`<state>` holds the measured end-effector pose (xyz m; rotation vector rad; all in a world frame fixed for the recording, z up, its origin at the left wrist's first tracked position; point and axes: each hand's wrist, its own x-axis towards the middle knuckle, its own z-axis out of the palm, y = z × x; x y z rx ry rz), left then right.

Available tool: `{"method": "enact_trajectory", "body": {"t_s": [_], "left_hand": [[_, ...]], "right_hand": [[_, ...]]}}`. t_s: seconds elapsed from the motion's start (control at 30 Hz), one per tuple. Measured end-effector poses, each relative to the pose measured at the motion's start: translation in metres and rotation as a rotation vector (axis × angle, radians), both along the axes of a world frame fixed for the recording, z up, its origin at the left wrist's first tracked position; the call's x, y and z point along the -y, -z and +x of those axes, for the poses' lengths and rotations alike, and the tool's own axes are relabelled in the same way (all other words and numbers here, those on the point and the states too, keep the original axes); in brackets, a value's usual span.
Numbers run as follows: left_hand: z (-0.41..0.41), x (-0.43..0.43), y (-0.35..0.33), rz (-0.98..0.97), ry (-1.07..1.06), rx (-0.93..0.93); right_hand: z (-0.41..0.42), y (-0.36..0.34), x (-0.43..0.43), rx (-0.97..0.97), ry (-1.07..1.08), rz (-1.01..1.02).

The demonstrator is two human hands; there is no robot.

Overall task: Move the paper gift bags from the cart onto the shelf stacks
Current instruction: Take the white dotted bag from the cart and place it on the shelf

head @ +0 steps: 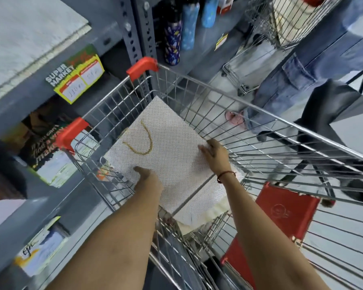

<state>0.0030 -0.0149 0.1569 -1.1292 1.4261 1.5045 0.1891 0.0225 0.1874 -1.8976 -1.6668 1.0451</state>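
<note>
A flat white paper gift bag [166, 143] with small dots and a gold cord handle lies tilted inside the wire cart [249, 114]. My left hand [147, 178] grips its near left edge, thumb on top. My right hand [215, 155] holds its right edge, fingers over the paper. More pale bags [199, 208] lie underneath it in the cart. The grey shelf [40, 97] stands to the left, with stacked gift bags [48, 160] on its lower levels.
A yellow price tag [78, 78] hangs on the shelf edge. Patterned bottles [172, 42] stand on a shelf behind the cart. A person in jeans [302, 80] stands at the right beside a second wire cart [281, 21]. A red flap [285, 212] hangs on my cart.
</note>
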Motion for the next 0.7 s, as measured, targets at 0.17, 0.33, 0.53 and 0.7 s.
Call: {"method": "enact_trajectory", "body": {"t_s": [0.17, 0.33, 0.53, 0.7], "left_hand": [[0.006, 0.009, -0.067, -0.147, 0.718, -0.209], [-0.018, 0.015, -0.136, 0.074, 1.131, -0.569], [-0.057, 0.012, -0.233, 0.575, 1.046, -0.888], [-0.087, 0.013, -0.296, 0.712, 0.965, -0.945]], "right_hand": [[0.012, -0.044, 0.014, -0.070, 0.126, 0.121], [0.015, -0.123, 0.018, -0.171, 0.275, 0.365], [0.004, -0.223, 0.016, -0.338, 0.364, 0.575], [-0.026, -0.271, 0.017, -0.436, 0.340, 0.631]]}}
